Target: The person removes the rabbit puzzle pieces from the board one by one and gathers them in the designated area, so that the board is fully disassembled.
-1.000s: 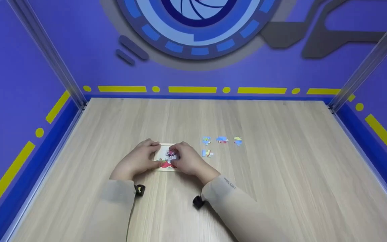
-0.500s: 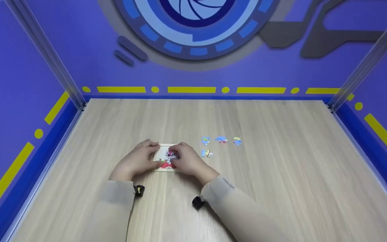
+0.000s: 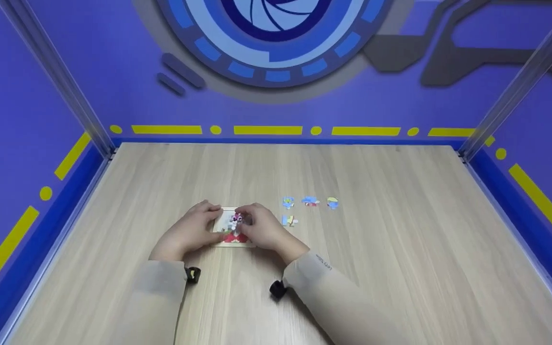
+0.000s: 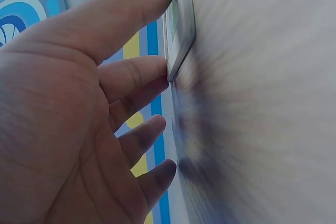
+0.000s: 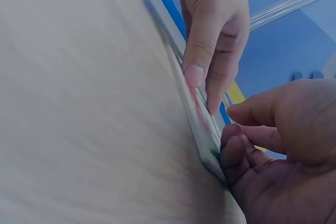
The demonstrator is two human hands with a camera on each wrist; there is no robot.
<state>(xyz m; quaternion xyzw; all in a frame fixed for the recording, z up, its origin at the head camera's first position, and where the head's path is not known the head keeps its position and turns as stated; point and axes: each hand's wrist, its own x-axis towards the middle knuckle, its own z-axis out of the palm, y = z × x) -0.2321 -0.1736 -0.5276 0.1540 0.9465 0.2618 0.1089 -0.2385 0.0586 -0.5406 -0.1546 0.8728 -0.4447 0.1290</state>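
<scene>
Framed puzzle lies between both hands.

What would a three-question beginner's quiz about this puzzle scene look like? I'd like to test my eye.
1. Count: how many loose puzzle pieces show on the table to the right of the puzzle frame in the head view?
2. True or false: neither hand touches the puzzle frame.
3. Choose: what colour are the sleeves?
a) bright red
b) beige
c) dark green

Key:
1. Four: three in a row and one nearer the person.
2. False: the left hand holds its left side.
3. b) beige
</scene>
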